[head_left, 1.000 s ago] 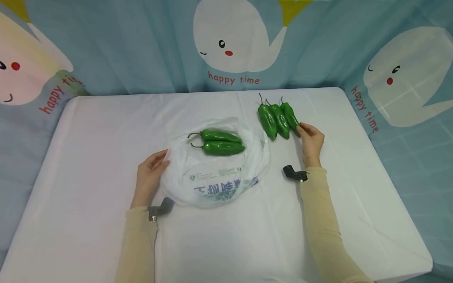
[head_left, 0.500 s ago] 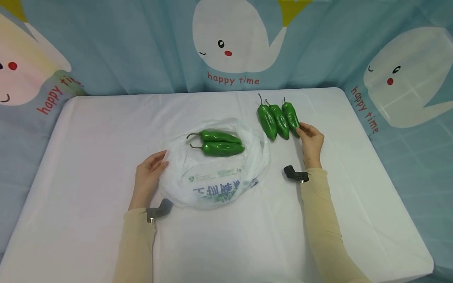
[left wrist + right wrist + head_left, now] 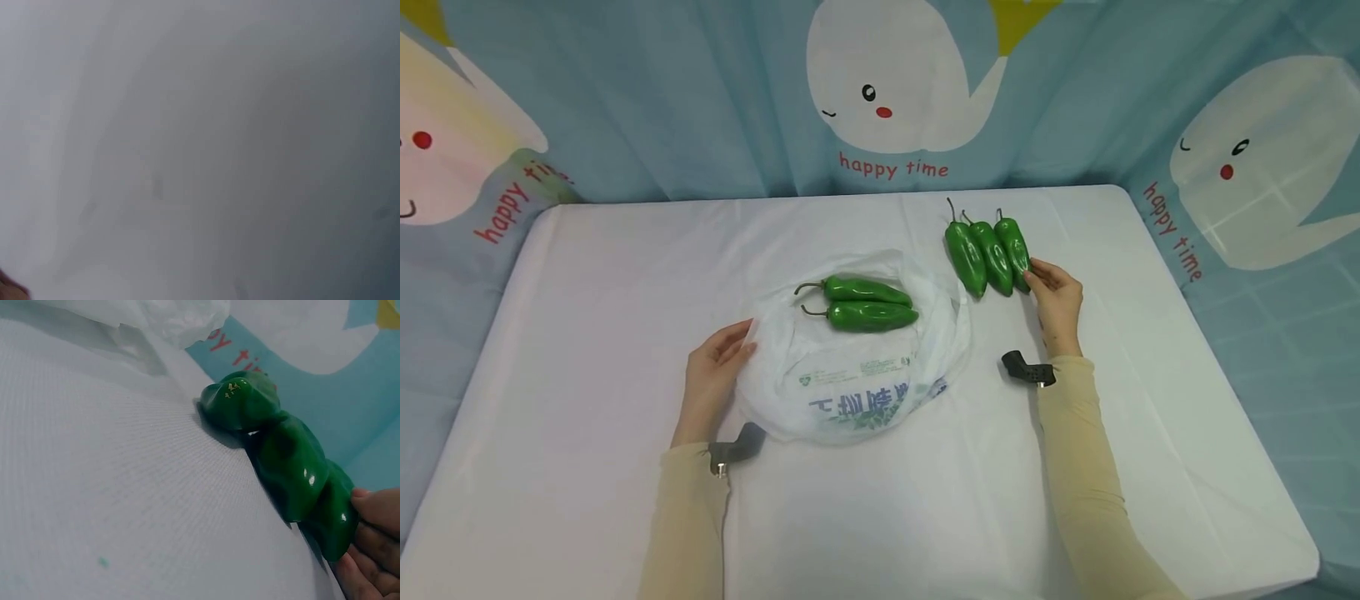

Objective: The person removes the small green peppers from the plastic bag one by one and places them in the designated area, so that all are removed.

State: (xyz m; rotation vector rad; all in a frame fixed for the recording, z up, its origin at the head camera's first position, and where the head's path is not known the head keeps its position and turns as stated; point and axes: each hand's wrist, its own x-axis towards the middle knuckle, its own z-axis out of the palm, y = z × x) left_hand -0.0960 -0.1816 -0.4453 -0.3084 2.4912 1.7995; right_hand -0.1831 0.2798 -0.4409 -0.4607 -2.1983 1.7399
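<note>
In the head view, two green peppers [image 3: 871, 316] lie side by side on a white plastic bag [image 3: 850, 417] with blue and green print, stems to the left. My left hand [image 3: 711, 379] pinches the bag's left edge between thumb and fingers. Three more green peppers stand in a row at the back right, stems pointing away. My right hand [image 3: 1058, 307] holds the tip of the rightmost pepper [image 3: 1013, 243], which lies against the middle one [image 3: 992, 257]. The right wrist view shows thumb and fingers on either side of that pepper's end [image 3: 337, 519]. The left wrist view is mostly blurred white.
A white cloth covers the table [image 3: 880, 517]. Behind and beside it hangs a blue curtain [image 3: 700, 100] printed with whales. A black wrist camera [image 3: 1028, 369] sits on the right sleeve, and another camera [image 3: 737, 448] on the left one, close to the bag.
The rightmost pepper has swung its stem right, then shifted back left against its neighbour, my right hand moving slightly left with it. My left hand and the bag stay nearly still.
</note>
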